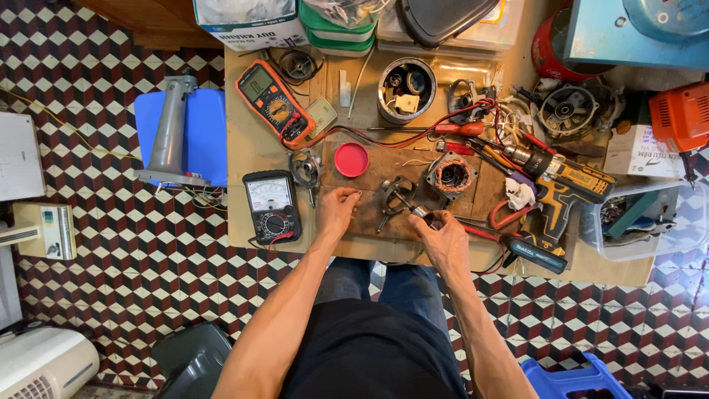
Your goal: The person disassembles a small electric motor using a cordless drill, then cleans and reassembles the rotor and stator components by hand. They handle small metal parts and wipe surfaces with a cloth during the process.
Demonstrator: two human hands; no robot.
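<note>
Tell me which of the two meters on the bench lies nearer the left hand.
The black needle-dial meter, just beside the left hand. The orange digital meter lies farther back, beyond the red lid.

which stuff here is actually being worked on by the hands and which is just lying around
In hand:
left hand by the metal bracket
right hand on a small metal part
worn wooden board

Lying about:
red lid
orange multimeter
black analog meter
cordless drill
tin of parts

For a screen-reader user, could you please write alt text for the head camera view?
A person's left hand and right hand work on a small metal motor part on a cluttered wooden bench. Nearby lie an orange multimeter, a black analogue meter, a red lid and a yellow cordless drill.
</note>
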